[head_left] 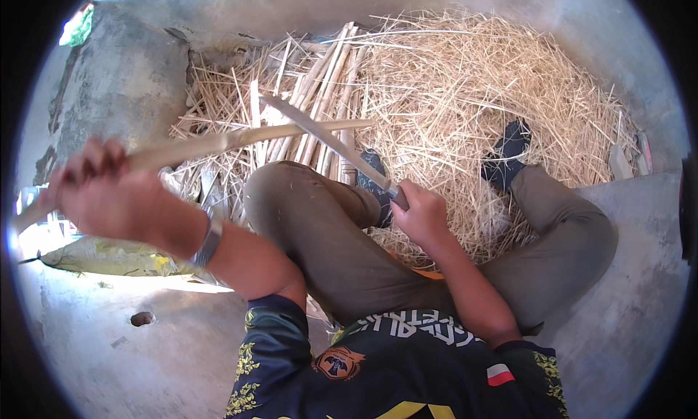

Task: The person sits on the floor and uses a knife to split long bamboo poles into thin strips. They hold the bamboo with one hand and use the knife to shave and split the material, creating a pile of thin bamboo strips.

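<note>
One pale strip (240, 137): clenched in left hand (105, 193), projected from both sides of fist.
Knife (329, 137): gripped by right hand (423, 217), crossed over strip.

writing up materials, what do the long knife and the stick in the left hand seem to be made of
Long knife: probably steel-bladed, smooth, grey and metallic-looking; the handle, mostly covered, looks brown, perhaps wood, finish unclear. Stick: seemingly smooth, likely bamboo, given its pale tan colour and node-like swelling.

A: Background?
B: Straw-like heap (465, 70) below the grey wall (291, 8). Bright green patch (78, 26), far upper left.
A: Lower left?
B: Small hole (142, 318) in grey floor (182, 361).
</note>
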`<action>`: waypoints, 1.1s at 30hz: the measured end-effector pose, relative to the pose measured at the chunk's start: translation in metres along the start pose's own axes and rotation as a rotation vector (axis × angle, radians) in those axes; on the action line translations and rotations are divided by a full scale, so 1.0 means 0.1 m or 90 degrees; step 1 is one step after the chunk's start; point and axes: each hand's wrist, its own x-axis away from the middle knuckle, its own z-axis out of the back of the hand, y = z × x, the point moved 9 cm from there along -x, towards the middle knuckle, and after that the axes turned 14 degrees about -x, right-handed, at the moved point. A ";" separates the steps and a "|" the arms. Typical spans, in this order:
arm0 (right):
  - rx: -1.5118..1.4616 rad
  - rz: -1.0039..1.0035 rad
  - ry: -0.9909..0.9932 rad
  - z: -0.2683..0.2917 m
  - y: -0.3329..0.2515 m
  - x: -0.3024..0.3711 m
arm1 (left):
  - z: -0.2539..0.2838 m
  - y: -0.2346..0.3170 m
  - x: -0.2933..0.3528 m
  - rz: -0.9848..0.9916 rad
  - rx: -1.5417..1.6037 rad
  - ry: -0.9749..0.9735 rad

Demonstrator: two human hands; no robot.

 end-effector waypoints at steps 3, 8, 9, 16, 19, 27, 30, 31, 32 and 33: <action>-0.079 -0.081 -0.012 -0.02 0.11 -0.02 | 0.49 0.32 -0.41 -0.057 0.071 -0.150; -0.148 -0.287 -0.016 -0.02 0.36 0.08 | 1.00 0.71 -0.40 -0.061 0.187 -0.217; -0.139 -0.255 -0.005 0.00 0.32 0.05 | 1.04 0.75 -0.39 -0.056 0.241 -0.222; -0.176 -0.297 0.020 0.13 0.45 0.00 | 1.15 0.87 -0.32 -0.081 0.358 -0.235; -0.144 -0.388 -0.001 0.17 0.38 0.04 | 1.09 0.89 -0.22 -0.102 0.300 -0.173; -0.203 -0.381 0.090 0.47 0.45 -0.14 | 1.11 0.76 -0.33 -0.015 0.473 -0.282; -0.140 -0.455 0.087 0.52 0.65 0.03 | 1.03 0.74 -0.29 -0.020 0.448 -0.274; -0.183 -0.460 0.096 0.47 0.63 0.07 | 1.04 0.74 -0.31 -0.024 0.438 -0.269; -0.147 -0.380 0.096 0.48 0.51 -0.01 | 1.05 0.73 -0.32 -0.028 0.427 -0.264; -0.111 -0.300 0.095 0.51 0.36 -0.08 | 1.09 0.71 -0.36 -0.026 0.430 -0.255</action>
